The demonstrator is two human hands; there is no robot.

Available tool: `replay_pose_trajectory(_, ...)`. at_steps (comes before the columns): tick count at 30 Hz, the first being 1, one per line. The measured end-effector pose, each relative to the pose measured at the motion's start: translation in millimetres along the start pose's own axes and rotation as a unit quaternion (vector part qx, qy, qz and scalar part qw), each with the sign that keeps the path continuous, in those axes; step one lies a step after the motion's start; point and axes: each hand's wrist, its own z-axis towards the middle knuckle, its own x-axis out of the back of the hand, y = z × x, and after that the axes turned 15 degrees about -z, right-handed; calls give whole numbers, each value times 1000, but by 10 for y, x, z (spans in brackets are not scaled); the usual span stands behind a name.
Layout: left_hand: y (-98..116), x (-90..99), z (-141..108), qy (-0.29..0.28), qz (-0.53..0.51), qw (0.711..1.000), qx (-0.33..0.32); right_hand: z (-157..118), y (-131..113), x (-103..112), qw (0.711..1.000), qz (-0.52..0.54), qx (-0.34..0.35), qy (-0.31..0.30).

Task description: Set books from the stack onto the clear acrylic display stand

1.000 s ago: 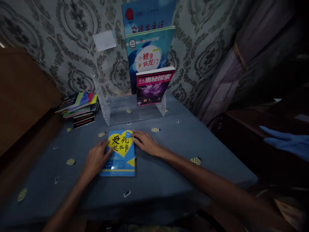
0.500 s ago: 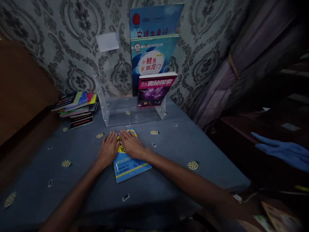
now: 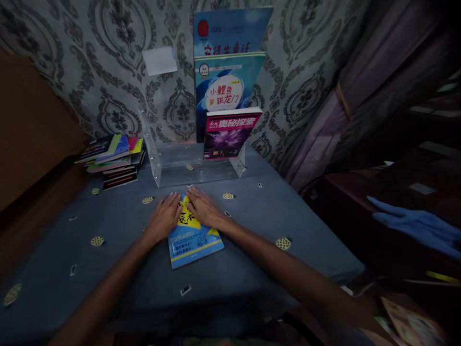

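A blue and yellow book [image 3: 196, 245] lies flat on the blue tablecloth [image 3: 248, 283], its cover facing up. My left hand [image 3: 163, 216] rests on the book's upper left side, fingers stretched forward. On the upper right side lies my right hand [image 3: 203, 206], also flat with its fingers extended. Between the two hands a yellow patch with black writing shows; the book's upper corners are partly covered. Behind them stands a clear acrylic rack [image 3: 198, 175], which holds a purple-pink book [image 3: 230, 137], a teal book [image 3: 230, 72] and a taller blue book [image 3: 234, 31] on its right side.
Several books form a stack [image 3: 113, 158] at the back left, near a brown wooden panel [image 3: 32, 129]. A white card [image 3: 159, 61] is at the rack's upper left. Beyond the table's right edge are a curtain [image 3: 324, 125] and a blue glove [image 3: 414, 223].
My hands have moved apart a little toward the book's side edges, uncovering more of the yellow patch. The book still lies flat, and the view has shifted slightly.
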Motion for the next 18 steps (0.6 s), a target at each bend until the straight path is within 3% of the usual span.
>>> replay_pose_trajectory(10, 40, 12, 252, -98, -60, 992, -52, -72, 187, -128, 997, 59, -25, 52)
replay_pose_trajectory(18, 64, 42, 345, -129, -72, 985, -86, -395, 235, -15, 998, 56, -3, 7)
